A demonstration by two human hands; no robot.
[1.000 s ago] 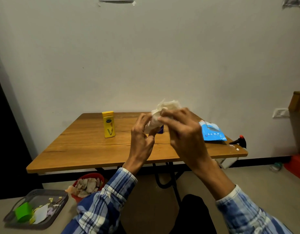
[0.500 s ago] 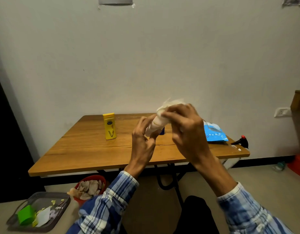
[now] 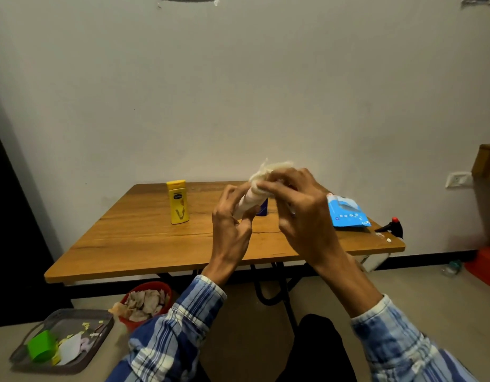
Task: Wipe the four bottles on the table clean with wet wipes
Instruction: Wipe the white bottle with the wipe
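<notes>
A person is holding a pale bottle point(image 3: 245, 204) tilted in the air above the wooden tabletop point(image 3: 144, 241). The left hand point(image 3: 232, 230) is curling its fingers round the lower end. The right hand point(image 3: 301, 216) is gripping a wet wipe point(image 3: 268, 172) bunched over the top. A yellow bottle point(image 3: 178, 202) is standing upright at the left.

bottle point(image 3: 178, 202) yel | wipes pack point(image 3: 347, 213) blue | tabletop point(image 3: 144, 238) brn wood | sleeves point(image 3: 169, 334) blue/wht plaid | bowl point(image 3: 147, 300) red | cup point(image 3: 42, 349) grn

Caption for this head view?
The left hand holds a pale bottle; the right hand grips a wet wipe round its top.
</notes>
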